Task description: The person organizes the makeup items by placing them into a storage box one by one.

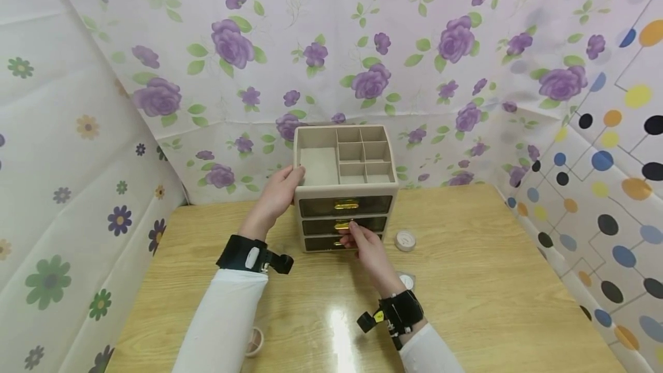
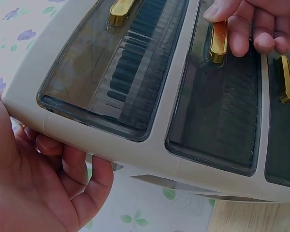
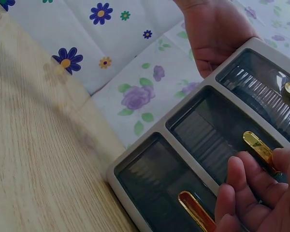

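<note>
A beige desktop drawer organizer (image 1: 347,188) stands on the table, with an open compartmented top and three dark see-through drawers below. My left hand (image 1: 277,194) holds its left side near the top front corner, thumb over the rim; in the left wrist view its fingers (image 2: 94,179) curl against the side wall. With thumb and fingertips my right hand (image 1: 370,252) pinches the gold handle (image 2: 218,41) of the middle drawer. That drawer (image 3: 208,133) sits flush in the frame. The upper gold handle (image 1: 346,204) and the lower one (image 3: 195,210) are untouched.
Right of the organizer lies a small round white item (image 1: 405,240). Another pale round item (image 1: 407,281) is partly behind my right wrist. A round divided item (image 1: 255,341) lies beside my left sleeve. Flowered cloth (image 1: 370,82) hangs close behind the organizer.
</note>
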`<act>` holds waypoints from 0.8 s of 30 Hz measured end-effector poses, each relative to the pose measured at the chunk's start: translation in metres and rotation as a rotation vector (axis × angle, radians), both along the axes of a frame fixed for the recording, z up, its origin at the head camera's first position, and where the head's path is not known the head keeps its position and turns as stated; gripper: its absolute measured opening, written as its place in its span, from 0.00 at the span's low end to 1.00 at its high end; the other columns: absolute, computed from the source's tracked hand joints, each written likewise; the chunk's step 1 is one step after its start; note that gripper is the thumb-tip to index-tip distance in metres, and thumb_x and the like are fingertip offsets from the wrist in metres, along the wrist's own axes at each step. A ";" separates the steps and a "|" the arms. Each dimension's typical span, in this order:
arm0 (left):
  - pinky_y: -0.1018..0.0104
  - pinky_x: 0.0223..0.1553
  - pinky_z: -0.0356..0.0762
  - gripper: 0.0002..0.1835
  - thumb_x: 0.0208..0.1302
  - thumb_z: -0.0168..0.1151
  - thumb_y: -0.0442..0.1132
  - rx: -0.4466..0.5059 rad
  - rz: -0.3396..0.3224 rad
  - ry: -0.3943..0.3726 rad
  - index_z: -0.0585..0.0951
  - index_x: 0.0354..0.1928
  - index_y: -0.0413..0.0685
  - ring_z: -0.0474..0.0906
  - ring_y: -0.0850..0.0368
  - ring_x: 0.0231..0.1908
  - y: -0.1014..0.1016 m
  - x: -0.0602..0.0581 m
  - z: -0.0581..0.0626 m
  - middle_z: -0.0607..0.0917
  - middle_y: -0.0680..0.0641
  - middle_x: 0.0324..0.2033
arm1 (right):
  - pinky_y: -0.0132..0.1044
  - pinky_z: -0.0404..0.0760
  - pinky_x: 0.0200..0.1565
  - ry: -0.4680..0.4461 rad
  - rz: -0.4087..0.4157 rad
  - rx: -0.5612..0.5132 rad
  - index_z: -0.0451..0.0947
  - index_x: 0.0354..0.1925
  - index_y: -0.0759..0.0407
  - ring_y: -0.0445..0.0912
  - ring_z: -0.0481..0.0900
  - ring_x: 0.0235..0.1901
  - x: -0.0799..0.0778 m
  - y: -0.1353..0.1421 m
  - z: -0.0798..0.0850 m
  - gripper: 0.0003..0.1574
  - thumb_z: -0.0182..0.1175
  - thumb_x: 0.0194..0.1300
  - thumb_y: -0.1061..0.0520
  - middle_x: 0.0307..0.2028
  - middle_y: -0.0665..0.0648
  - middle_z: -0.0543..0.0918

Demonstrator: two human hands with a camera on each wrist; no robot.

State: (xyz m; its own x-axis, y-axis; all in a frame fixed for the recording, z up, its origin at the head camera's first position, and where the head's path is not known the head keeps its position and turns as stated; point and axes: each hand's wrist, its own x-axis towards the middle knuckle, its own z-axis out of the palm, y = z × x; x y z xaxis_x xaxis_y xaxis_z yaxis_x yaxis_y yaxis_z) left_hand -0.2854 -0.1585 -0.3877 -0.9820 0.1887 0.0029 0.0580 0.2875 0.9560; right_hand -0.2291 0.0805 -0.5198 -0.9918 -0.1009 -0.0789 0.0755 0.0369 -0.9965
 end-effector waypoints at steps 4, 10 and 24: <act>0.48 0.54 0.79 0.31 0.85 0.42 0.60 0.006 0.006 -0.005 0.77 0.67 0.43 0.80 0.43 0.52 0.000 0.000 0.001 0.81 0.37 0.57 | 0.45 0.72 0.46 -0.037 -0.025 0.003 0.85 0.55 0.62 0.60 0.79 0.50 0.003 0.000 -0.003 0.40 0.47 0.84 0.30 0.42 0.56 0.86; 0.49 0.53 0.79 0.31 0.85 0.42 0.61 0.004 0.007 -0.003 0.77 0.66 0.43 0.80 0.43 0.52 -0.001 0.000 0.000 0.81 0.37 0.56 | 0.38 0.72 0.35 -0.190 -0.007 -0.143 0.80 0.48 0.63 0.49 0.80 0.36 0.017 0.001 -0.023 0.37 0.46 0.84 0.32 0.37 0.56 0.85; 0.47 0.55 0.79 0.31 0.85 0.43 0.61 0.005 0.007 -0.016 0.76 0.71 0.46 0.80 0.42 0.56 0.000 -0.001 -0.001 0.80 0.37 0.60 | 0.32 0.79 0.31 -0.321 0.023 -0.386 0.74 0.63 0.67 0.44 0.82 0.32 0.013 -0.004 -0.047 0.39 0.58 0.80 0.34 0.37 0.55 0.84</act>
State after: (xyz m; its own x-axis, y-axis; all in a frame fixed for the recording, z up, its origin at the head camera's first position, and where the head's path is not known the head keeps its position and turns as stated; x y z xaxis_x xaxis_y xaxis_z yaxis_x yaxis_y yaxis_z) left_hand -0.2864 -0.1583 -0.3891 -0.9833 0.1816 -0.0116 0.0410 0.2835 0.9581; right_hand -0.2162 0.0766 -0.5668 -0.9206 -0.2047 -0.3325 0.3843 -0.3243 -0.8644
